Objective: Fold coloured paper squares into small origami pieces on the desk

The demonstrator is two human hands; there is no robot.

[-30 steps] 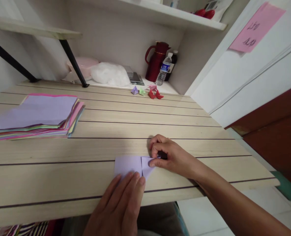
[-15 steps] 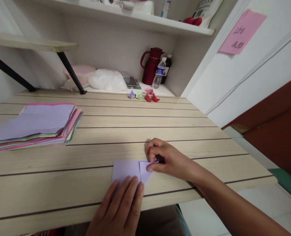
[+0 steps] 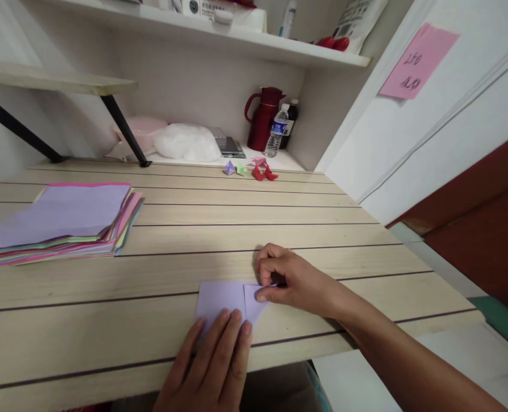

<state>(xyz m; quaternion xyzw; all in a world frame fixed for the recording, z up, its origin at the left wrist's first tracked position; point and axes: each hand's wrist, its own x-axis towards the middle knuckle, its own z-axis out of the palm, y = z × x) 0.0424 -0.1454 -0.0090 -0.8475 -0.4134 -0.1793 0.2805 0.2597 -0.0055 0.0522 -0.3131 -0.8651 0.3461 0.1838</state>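
Observation:
A lilac paper square point(image 3: 222, 297), partly folded, lies near the front edge of the wooden table point(image 3: 237, 234). My left hand point(image 3: 213, 366) rests flat on its near edge, fingers stretched out and together. My right hand point(image 3: 290, 280) is curled, thumb and fingertips pinching the folded right flap of the lilac paper against the table.
A stack of coloured paper sheets point(image 3: 60, 220) lies at the left. Several small folded paper shapes point(image 3: 249, 169) sit at the table's far edge. Behind them stand a red jug point(image 3: 263, 119), a water bottle point(image 3: 276, 131) and a white bag point(image 3: 187, 142). A white wall runs along the right.
My head view has shifted slightly upward. My right fingers have pressed the flap a little lower. The left hand stays on the paper.

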